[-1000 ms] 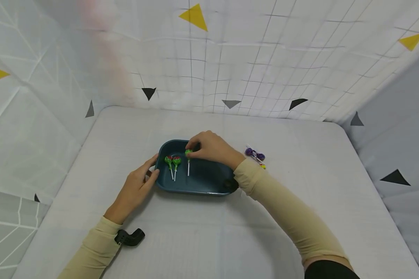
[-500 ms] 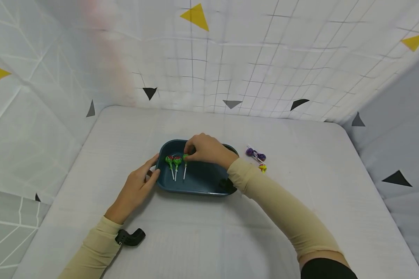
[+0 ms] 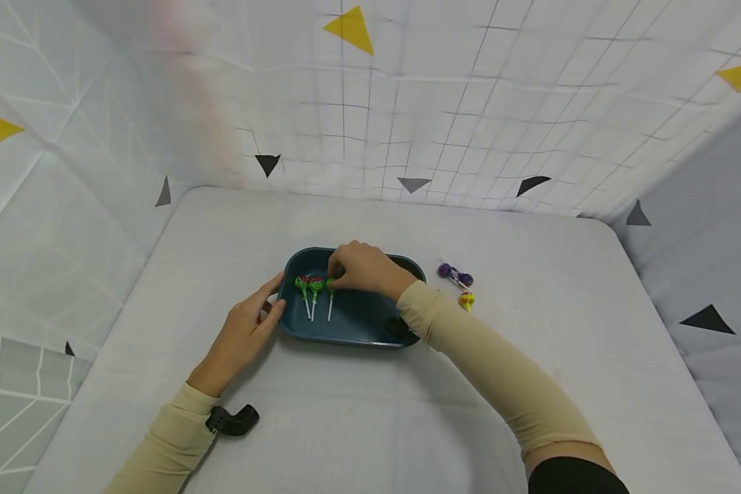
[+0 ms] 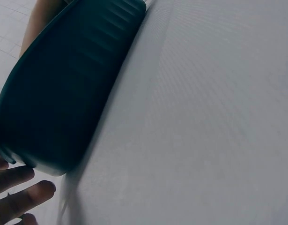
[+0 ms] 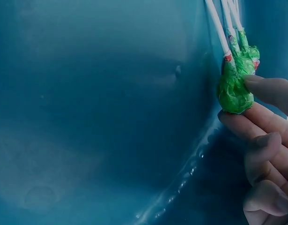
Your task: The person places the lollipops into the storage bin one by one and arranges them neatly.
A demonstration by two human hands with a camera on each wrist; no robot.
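A dark teal tray (image 3: 361, 322) lies on the white table. In it, at the left end, two green-and-red wrapped lollipops (image 3: 315, 287) lie side by side, sticks toward the person. Just right of them, my right hand (image 3: 370, 266) pinches a third green lollipop (image 5: 235, 96) by its wrapped head between thumb and fingers; its white stick also points toward the person. My left hand (image 3: 237, 333) touches the outside of the tray's left end with extended fingers. The left wrist view shows its fingertips (image 4: 43, 190) near the tray's corner.
Right of the tray, purple wrapped lollipops (image 3: 455, 274) lie with a yellow-and-red one (image 3: 466, 300) on the table. A black strap device (image 3: 233, 420) sits on the left wrist. White fabric walls (image 3: 438, 103) stand behind the table and at both sides.
My right hand has lowered the third green lollipop and drawn it slightly toward the person, closer to the other two. The yellow-and-red lollipop shows more fully. The left hand stays on the tray.
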